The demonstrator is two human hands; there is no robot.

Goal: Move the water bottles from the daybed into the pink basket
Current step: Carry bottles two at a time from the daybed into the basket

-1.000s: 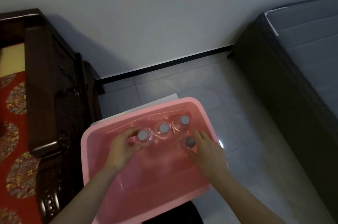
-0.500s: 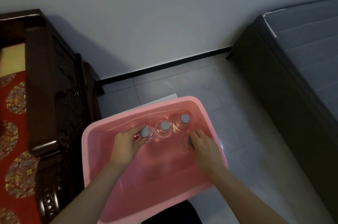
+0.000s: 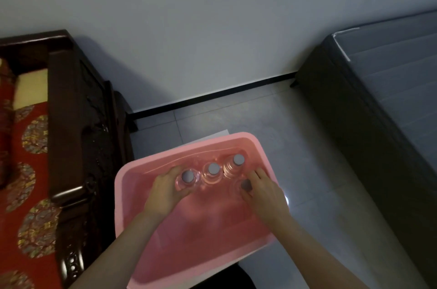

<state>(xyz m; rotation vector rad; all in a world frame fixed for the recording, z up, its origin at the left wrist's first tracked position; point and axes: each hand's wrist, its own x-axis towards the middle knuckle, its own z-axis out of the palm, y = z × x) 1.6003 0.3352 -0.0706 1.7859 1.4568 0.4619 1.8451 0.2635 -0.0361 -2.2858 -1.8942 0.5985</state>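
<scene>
My left hand [image 3: 165, 191] is curled round the shoulder of a clear plastic water bottle with a grey cap [image 3: 188, 176], which stands upright inside the pink plastic basket [image 3: 123, 194]. My right hand [image 3: 266, 195] grips a second grey-capped bottle [image 3: 246, 185] between thumb and fingers. A third bottle [image 3: 214, 169] and a fourth bottle [image 3: 238, 159] stand between my hands, just past the fingertips. Every long axis points straight up, so I judge letting go means opening and lifting vertically. The dark carved wooden daybed [image 3: 63, 123] lies outboard of my left hand, which is the nearer one.
</scene>
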